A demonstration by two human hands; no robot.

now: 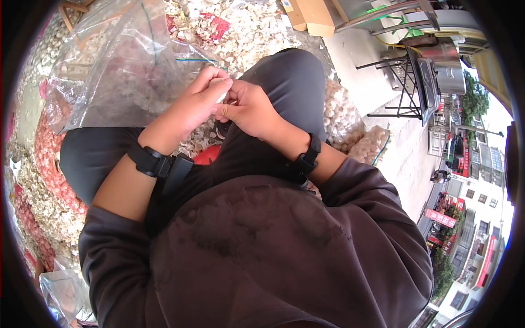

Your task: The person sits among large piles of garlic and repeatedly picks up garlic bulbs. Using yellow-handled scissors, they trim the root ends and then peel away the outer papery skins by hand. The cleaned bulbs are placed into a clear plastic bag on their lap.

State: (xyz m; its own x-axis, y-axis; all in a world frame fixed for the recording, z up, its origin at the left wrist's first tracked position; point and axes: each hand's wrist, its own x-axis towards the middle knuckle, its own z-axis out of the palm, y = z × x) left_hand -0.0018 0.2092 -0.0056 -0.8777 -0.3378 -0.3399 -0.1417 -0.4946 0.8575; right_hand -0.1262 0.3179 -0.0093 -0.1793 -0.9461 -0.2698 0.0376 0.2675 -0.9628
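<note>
My left hand [201, 98] and my right hand [249, 109] meet above my lap, their fingers curled close together. Between them shows a white piece of garlic [221, 94], mostly covered by my fingers, so whether it is a whole bulb or a clove I cannot tell. Both hands have their fingertips pressed on it. A large clear plastic bag [104, 93] is spread over my left knee, just left of my left hand. Garlic skins [194, 143] lie on the ground between my legs, beside something red [206, 156].
A heap of papery garlic skins [254, 35] covers the ground ahead. Bags of garlic bulbs [342, 112] sit beyond my right knee, and a red net bag [52, 158] lies at my left. Farther off are a cardboard box [311, 19] and a black metal stand [404, 87].
</note>
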